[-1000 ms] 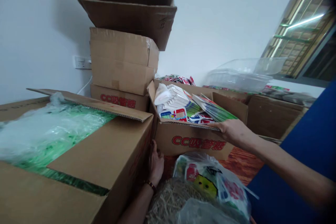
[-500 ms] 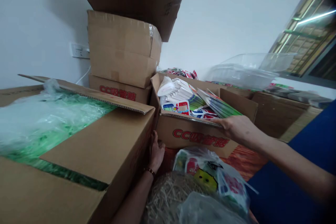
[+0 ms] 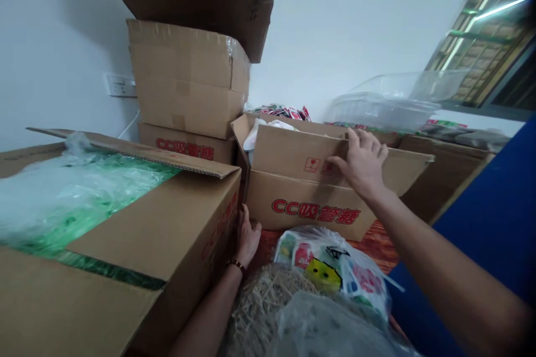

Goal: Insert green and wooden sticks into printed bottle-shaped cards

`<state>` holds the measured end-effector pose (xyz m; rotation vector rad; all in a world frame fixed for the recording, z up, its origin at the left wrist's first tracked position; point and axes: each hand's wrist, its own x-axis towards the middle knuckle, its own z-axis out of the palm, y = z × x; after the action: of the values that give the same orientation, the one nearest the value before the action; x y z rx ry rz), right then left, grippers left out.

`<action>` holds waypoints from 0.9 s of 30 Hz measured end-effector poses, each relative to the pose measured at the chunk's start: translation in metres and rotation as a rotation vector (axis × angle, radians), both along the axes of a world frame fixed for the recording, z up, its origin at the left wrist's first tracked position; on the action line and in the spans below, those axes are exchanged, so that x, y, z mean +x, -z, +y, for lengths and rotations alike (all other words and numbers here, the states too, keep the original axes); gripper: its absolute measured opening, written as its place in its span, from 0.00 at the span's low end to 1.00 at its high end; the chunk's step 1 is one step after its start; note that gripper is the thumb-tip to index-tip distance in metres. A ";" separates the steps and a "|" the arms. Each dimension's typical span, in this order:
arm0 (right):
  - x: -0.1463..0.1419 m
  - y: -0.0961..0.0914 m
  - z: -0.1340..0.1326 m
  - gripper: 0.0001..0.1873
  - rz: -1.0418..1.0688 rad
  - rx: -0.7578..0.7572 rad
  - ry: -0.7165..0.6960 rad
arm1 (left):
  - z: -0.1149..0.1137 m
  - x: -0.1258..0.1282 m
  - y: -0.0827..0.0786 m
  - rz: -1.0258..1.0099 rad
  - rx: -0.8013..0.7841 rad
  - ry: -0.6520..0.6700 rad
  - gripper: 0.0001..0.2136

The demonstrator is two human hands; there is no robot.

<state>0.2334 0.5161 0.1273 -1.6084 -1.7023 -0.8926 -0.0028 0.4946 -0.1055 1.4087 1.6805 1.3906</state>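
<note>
In the head view, a cardboard box (image 3: 304, 206) with red lettering stands at the middle, its front flap (image 3: 288, 148) raised and hiding most of the contents. My right hand (image 3: 364, 164) rests against that flap near its top edge, fingers apart and thumb on the front face. Low between this box and a large open carton (image 3: 129, 234) is my left hand (image 3: 250, 239), fingers stretched toward the box's lower left corner; whether they touch it I cannot tell. A beaded bracelet (image 3: 237, 265) circles the left wrist. White plastic (image 3: 253, 135) shows at the box's left end.
Clear plastic over green filling (image 3: 125, 181) lies in the large carton. Stacked cartons (image 3: 180, 75) rise behind. In front sit a bag of printed pieces (image 3: 330, 273) and shredded brown filler (image 3: 268, 301). Clear plastic containers (image 3: 381, 109) stand at the back right; a blue surface (image 3: 456, 240) slopes at right.
The box's front flap has swung up, covering the cards and packets visible before. My right hand has risen with it. My left hand has stayed near the box's lower corner.
</note>
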 end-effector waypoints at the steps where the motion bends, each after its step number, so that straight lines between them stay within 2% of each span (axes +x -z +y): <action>1: -0.006 0.005 -0.013 0.32 -0.007 0.032 -0.017 | 0.000 0.000 0.000 0.004 -0.005 0.000 0.37; 4: -0.017 0.010 -0.045 0.27 0.115 0.098 -0.001 | 0.000 0.000 0.000 0.018 -0.016 0.004 0.37; 7: -0.011 0.023 -0.053 0.27 0.224 0.171 -0.022 | -0.001 0.000 0.000 0.028 -0.006 0.012 0.38; 9: -0.003 0.046 -0.047 0.27 0.300 0.070 -0.055 | -0.001 0.000 -0.001 0.029 0.001 0.016 0.38; 10: -0.001 0.062 -0.041 0.28 0.376 -0.030 -0.047 | -0.001 0.000 -0.001 0.028 0.001 0.018 0.38; 12: -0.003 0.092 -0.025 0.37 0.587 -0.172 0.033 | 0.000 0.001 -0.002 0.025 -0.006 0.017 0.37; 15: -0.019 0.121 0.001 0.53 0.826 -0.186 0.084 | 0.002 0.005 -0.001 0.023 -0.029 0.000 0.38; 19: -0.044 0.126 0.023 0.60 0.977 -0.226 0.167 | 0.004 0.011 0.003 0.033 -0.060 -0.025 0.37; 22: -0.048 0.129 0.024 0.59 0.860 -0.202 0.155 | 0.000 0.009 0.001 0.029 -0.090 -0.016 0.40; 24: -0.042 0.135 0.023 0.59 0.753 -0.148 0.156 | -0.006 0.003 -0.007 0.009 -0.121 0.008 0.42; 27: -0.024 0.138 0.025 0.62 0.791 -0.209 0.194 | -0.022 -0.007 -0.030 -0.048 -0.172 0.058 0.43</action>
<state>0.2096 0.5408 -0.0106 -1.9358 -1.1079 -0.0961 -0.0093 0.4727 -0.0752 1.3065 1.6724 1.2080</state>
